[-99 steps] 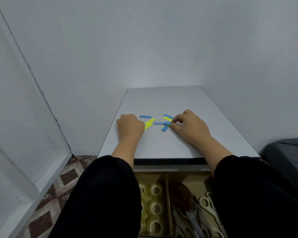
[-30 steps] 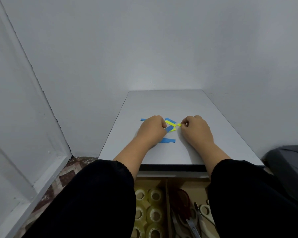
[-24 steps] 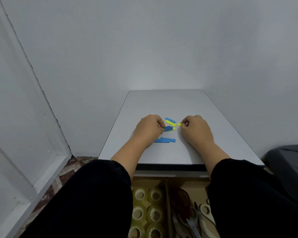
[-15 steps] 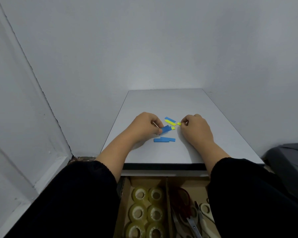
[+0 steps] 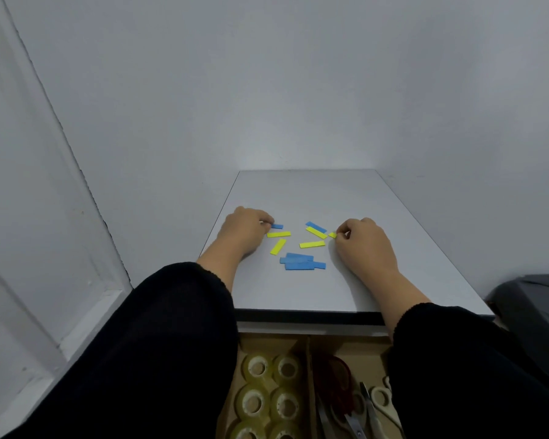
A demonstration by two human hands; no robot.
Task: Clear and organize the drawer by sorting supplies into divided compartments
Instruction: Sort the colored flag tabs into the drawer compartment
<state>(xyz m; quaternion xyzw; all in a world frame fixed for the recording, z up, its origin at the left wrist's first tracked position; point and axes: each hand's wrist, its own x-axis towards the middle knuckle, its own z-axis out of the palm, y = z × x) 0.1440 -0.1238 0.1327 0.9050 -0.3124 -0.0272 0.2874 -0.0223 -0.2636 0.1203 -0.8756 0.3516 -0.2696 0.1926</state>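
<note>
Desk: flat grey desktop (image 5: 298,198); the strips lie scattered at its centre.
Drawer: open cardboard-divided drawer (image 5: 308,359) at 6 o'clock, holding clear tape rolls (image 5: 268,394) left of the divider and scissors (image 5: 352,407) right.
Left hand (image 5: 244,231): curled, fingertips on small blue strip (image 5: 277,226) at 9 o'clock.
Right hand (image 5: 363,240): pinches short yellow strip (image 5: 332,235) at 3 o'clock.
Technique: probably gather by colour onto stacked blue strips (image 5: 300,263) before lifting; thin pieces slide easily.
</note>
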